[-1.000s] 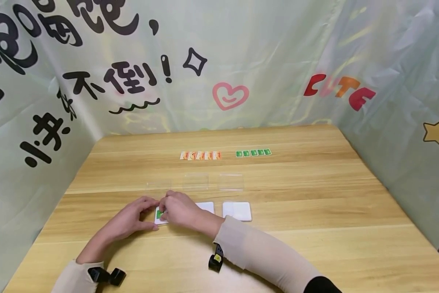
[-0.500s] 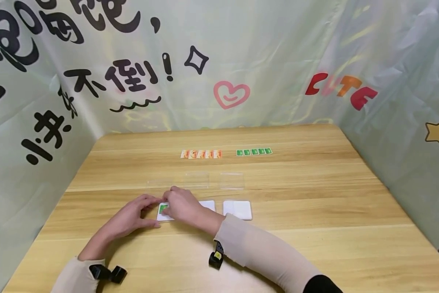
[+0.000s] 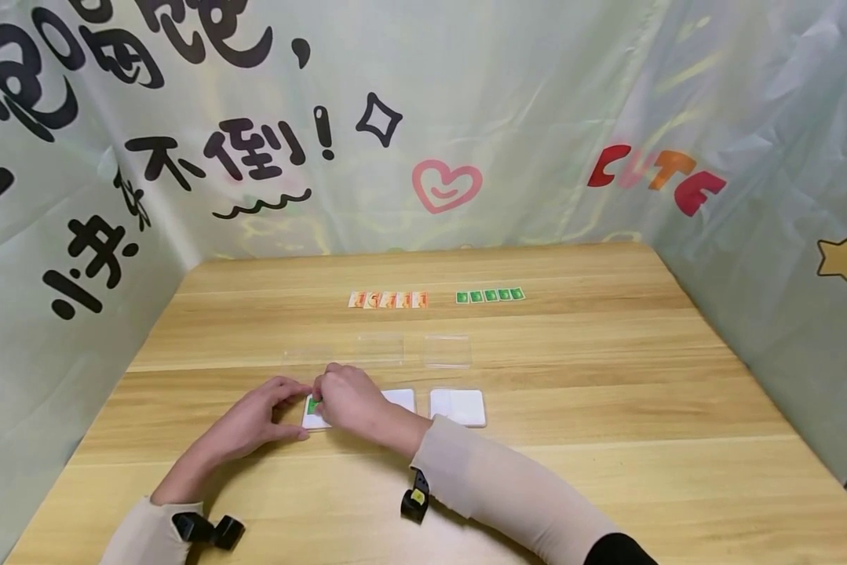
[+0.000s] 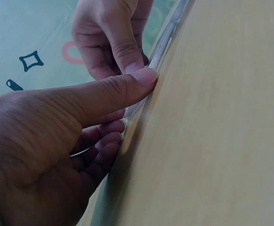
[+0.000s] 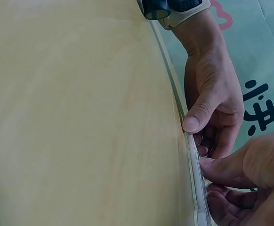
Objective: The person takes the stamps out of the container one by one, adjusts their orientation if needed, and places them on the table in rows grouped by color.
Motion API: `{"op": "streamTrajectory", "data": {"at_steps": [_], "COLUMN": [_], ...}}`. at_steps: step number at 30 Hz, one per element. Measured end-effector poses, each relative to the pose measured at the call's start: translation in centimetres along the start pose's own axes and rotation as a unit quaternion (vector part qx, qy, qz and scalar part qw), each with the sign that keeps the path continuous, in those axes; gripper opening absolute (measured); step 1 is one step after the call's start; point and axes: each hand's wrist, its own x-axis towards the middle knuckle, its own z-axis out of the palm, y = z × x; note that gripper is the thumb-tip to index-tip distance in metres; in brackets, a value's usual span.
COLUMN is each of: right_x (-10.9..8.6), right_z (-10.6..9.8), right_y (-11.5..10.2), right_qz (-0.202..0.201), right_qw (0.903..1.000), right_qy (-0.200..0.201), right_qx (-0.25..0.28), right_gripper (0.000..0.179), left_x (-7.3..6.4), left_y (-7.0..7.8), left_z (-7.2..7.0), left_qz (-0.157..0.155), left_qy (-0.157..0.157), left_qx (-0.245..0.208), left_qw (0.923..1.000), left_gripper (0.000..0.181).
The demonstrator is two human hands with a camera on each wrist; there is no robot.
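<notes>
A white slab with rounded corners lies on the table, partly hidden by both hands. My left hand grips its left end, thumb at the near edge and fingers at the far edge. On that end shows a small green picture card with a white border. My right hand has curled fingers and holds the green card by its right side with thumb and fingertips, down against the slab. In the left wrist view the slab's thin edge runs past the left thumb.
Two more white slabs lie to the right, one partly behind the right hand. Several clear plastic covers lie beyond them. Farther back are a row of orange picture cards and a row of green ones.
The held slab has shifted slightly to the right with both hands. The right fingertips have moved a little over the green card. The rows at the back stay put.
</notes>
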Motion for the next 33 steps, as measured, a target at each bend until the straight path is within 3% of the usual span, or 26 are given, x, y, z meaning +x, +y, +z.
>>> {"op": "streamTrajectory", "data": {"at_steps": [12, 17, 25, 33], "right_x": [-0.1, 0.1, 0.3, 0.1], "right_z": [0.1, 0.0, 0.0, -0.2], "right_y": [0.1, 0.4, 0.9, 1.0], "right_qz": [0.039, 0.060, 0.092, 0.080], "right_qw": [0.9991, 0.9980, 0.9940, 0.9947], "right_qy": [-0.015, -0.021, -0.010, -0.003], "right_qx": [-0.010, -0.006, 0.058, 0.066], "right_gripper": [0.040, 0.037, 0.021, 0.014], "left_x": [-0.1, 0.0, 0.1, 0.1], "left_y": [-0.1, -0.1, -0.1, -0.1], "left_z": [0.1, 0.0, 0.0, 0.0], "left_qz": [-0.004, -0.006, -0.009, -0.008], "left_qy": [-0.001, -0.004, -0.008, -0.005], "left_qx": [-0.001, 0.001, 0.005, 0.003], "left_qw": [1.0000, 1.0000, 0.9999, 1.0000], "left_gripper": [0.060, 0.060, 0.059, 0.059]}}
